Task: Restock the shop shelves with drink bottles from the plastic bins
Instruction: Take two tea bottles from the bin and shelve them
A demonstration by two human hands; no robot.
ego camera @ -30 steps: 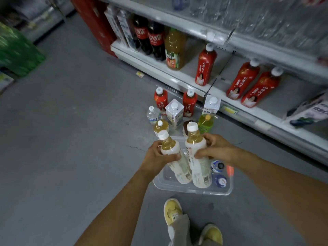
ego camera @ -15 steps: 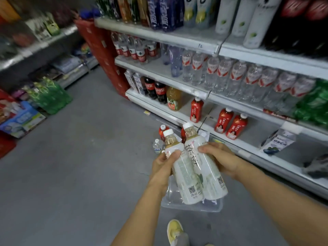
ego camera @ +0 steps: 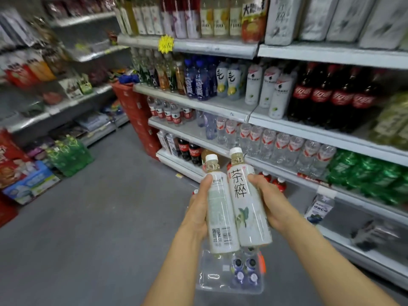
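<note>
Grips on both sides each hold one tea bottle. The left grip (ego camera: 198,208) is wrapped round the left tea bottle (ego camera: 220,217), thumb lying up its outer side and the other fingers hidden behind it. The right grip (ego camera: 273,206) is wrapped round the right tea bottle (ego camera: 245,206), thumb pressed near its shoulder and the remaining fingers curled behind.

The two bottles touch along their sides and lean slightly, white caps pointing up and away toward the shelves. Both have white labels and show pale yellow liquid at the neck. The right one faces forward with large dark characters, and the left one shows a barcode low down.

Directly below them on the grey floor (ego camera: 99,217) sits a clear plastic bin (ego camera: 207,281) with blue-capped bottles (ego camera: 245,270) standing in its right half.

Beyond and to the right run the shop shelves (ego camera: 220,107). Red bottles (ego camera: 280,184) stand on the lowest level, just past the held pair, with a carton (ego camera: 320,208) further right. Above them is a row of clear water bottles (ego camera: 276,144) and green bottles (ego camera: 364,173). Higher up are cola bottles (ego camera: 320,98) beside tall white bottles (ego camera: 267,89). A yellow tag (ego camera: 166,43) hangs from an upper shelf edge. Red crates (ego camera: 136,115) are stacked at the far end of the shelving, and a green shrink-wrapped pack (ego camera: 68,155) rests on the floor to the left.
</note>
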